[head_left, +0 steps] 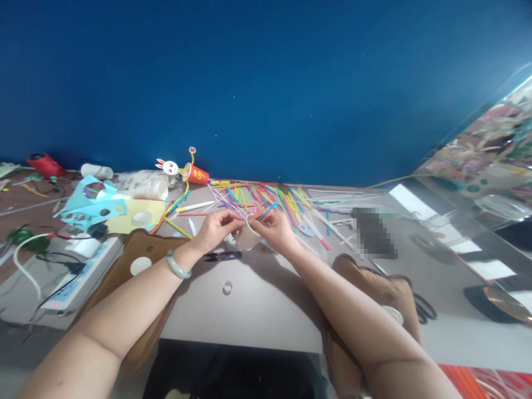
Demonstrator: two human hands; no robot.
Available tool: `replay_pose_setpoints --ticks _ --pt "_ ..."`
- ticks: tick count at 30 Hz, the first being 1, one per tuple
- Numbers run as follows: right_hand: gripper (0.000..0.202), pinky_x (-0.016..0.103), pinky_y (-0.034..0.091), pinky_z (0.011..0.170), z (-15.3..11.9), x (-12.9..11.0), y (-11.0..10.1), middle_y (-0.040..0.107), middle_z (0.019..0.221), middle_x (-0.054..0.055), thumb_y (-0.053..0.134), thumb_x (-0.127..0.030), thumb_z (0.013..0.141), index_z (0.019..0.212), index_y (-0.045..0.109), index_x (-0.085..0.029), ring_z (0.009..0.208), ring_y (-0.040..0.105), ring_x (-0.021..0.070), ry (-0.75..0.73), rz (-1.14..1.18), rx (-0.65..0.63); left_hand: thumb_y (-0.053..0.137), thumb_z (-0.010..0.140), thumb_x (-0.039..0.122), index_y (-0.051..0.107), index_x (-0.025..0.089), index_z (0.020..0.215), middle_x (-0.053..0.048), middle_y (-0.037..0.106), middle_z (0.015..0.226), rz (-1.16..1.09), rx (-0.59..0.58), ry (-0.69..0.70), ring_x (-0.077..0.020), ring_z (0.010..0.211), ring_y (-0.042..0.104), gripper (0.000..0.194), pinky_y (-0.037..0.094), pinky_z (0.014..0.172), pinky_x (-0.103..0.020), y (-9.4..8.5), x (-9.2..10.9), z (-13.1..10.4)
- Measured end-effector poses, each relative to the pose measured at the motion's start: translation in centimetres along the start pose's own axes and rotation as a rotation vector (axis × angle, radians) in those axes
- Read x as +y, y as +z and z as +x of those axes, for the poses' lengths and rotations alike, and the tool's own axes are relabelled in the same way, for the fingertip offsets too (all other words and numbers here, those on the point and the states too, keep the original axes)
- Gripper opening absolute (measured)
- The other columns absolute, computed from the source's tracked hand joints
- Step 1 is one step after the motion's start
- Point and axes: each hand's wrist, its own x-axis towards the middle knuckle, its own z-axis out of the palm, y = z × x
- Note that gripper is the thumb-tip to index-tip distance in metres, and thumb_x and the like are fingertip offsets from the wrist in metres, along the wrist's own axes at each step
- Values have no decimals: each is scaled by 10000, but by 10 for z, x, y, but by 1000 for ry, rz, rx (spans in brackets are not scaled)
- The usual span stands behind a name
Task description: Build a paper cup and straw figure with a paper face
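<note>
Over the middle of the table, a small white paper cup (248,239) is held between my two hands. My left hand (216,230) is closed, its thumb and fingertips pinched at the cup's left rim. Around the right side of the cup, my right hand (277,228) is closed too. A blue stick, perhaps a straw (268,211), slants up beside the right thumb; its lower end is hidden. Just below the left hand lie dark purple snips (223,256). Nearer to me sits a small clear round piece (227,287), too small to name.
Many coloured sticks (286,199) spread along the wall. A red cup (197,174) with a rabbit cutout (170,167) stands behind. Stacked paper cups (153,187), cut blue paper (89,205) and a power strip (83,277) are left. Brown padded pieces (141,244) lie under both forearms.
</note>
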Motion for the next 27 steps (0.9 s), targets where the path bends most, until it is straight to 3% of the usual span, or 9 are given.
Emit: replay_pose_setpoints --ticks 6,11,16,21,24,27 --pt "215 253 476 592 -1 -1 1 702 652 28 652 -349 784 713 712 -155 616 627 155 10 32 -47 756 793 499 631 134 756 -11 643 632 -42 8 -41 -100 534 566 387 460 549 -226 2 5 -1" --pt "185 260 452 544 0 -1 0 659 622 16 647 -322 790 701 676 -162 565 557 134 -34 34 45 818 721 452 688 129 870 -28 688 682 -115 -15 -140 -137 593 621 379 513 607 -266 3 4 2" --pt "192 262 463 582 -2 3 4 659 631 9 664 -325 795 689 693 -167 606 581 142 -34 -3 75 848 691 396 726 148 804 -11 692 673 -56 -8 -128 -109 578 584 298 477 573 -223 -4 -1 2" --pt "198 218 437 651 1 7 4 686 666 -7 659 -282 838 688 707 -161 698 628 128 -82 -184 26 791 746 480 768 177 856 -22 716 681 259 -9 23 -127 571 592 324 470 538 -224 -15 -4 1" --pt "151 224 435 736 1 7 4 702 698 -11 674 -241 839 712 722 -176 777 639 135 -128 -316 10 764 789 457 769 191 881 -44 762 844 430 -45 149 -167 755 679 281 530 684 -246 -17 -1 -4" --pt "150 248 424 805 0 5 4 701 706 -10 681 -238 847 714 724 -184 804 638 143 -173 -393 3 739 816 467 751 182 902 -46 760 848 459 -49 156 -172 760 687 298 529 673 -244 -17 -1 -6"
